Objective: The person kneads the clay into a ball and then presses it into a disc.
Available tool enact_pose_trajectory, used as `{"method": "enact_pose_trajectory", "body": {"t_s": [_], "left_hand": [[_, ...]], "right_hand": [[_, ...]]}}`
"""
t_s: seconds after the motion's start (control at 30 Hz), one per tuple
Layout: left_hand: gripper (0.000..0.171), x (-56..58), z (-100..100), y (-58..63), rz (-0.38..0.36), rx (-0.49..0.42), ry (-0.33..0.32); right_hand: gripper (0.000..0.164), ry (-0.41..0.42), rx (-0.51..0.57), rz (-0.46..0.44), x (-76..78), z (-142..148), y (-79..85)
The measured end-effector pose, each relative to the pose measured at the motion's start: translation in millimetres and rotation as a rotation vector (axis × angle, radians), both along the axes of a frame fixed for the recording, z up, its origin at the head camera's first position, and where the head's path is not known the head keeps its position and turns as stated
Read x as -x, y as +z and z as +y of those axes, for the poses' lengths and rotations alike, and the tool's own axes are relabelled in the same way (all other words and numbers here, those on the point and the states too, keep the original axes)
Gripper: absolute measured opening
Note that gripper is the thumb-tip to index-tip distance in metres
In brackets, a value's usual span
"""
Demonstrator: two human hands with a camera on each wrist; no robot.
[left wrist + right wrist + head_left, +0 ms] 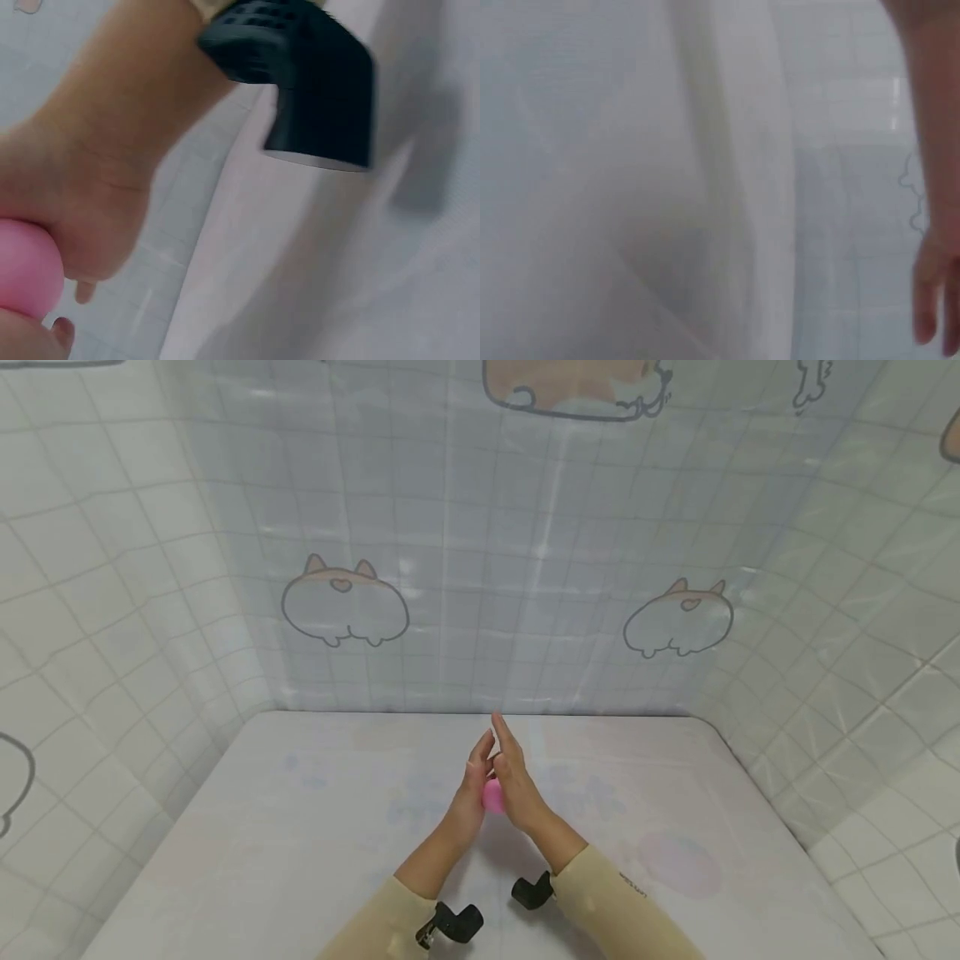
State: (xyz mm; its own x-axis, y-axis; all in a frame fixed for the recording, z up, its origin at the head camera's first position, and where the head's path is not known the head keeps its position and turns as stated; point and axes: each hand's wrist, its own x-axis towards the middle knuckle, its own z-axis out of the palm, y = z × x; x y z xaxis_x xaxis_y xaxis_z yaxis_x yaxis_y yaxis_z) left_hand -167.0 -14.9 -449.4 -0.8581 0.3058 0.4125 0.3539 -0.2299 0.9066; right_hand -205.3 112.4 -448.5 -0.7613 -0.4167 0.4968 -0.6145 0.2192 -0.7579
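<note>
A smooth pink ball [493,797] is caught between the palms of my two hands, above the white table [337,827]. My left hand [469,797] presses it from the left, its fingers pointing forward and mostly straight. From the other side my right hand [520,789] presses against it, fingers extended forward. The fingertips come close together beyond the ball. In the left wrist view the pink ball [28,268] shows at the left edge, squeezed between the two palms. The right wrist view shows only part of a hand at its right edge; the ball is out of sight there.
Black wrist mounts [459,923] sit on both beige sleeves [618,902]. A tiled-pattern sheet with cartoon animal drawings [345,602] hangs behind the table's far edge and along both sides.
</note>
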Motion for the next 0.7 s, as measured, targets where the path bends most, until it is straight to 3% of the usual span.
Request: {"method": "enact_pose_trajectory", "body": {"t_s": [0.17, 0.37, 0.7], "left_hand": [[0.080, 2.8, -1, 3.6, 0.068, -0.047, 0.052], [0.076, 3.8, -3, 2.8, 0.114, -0.014, 0.162], [0.077, 4.6, -3, -2.7, 0.074, 0.030, 0.264]], "right_hand": [[0.079, 0.021, 0.003, -0.054, -4.0, -1, -4.7], [0.077, 0.067, 0.005, -0.065, -11.9, -3, -9.5], [0.072, 0.101, 0.029, -0.002, -33.0, -7, -6.4]]}}
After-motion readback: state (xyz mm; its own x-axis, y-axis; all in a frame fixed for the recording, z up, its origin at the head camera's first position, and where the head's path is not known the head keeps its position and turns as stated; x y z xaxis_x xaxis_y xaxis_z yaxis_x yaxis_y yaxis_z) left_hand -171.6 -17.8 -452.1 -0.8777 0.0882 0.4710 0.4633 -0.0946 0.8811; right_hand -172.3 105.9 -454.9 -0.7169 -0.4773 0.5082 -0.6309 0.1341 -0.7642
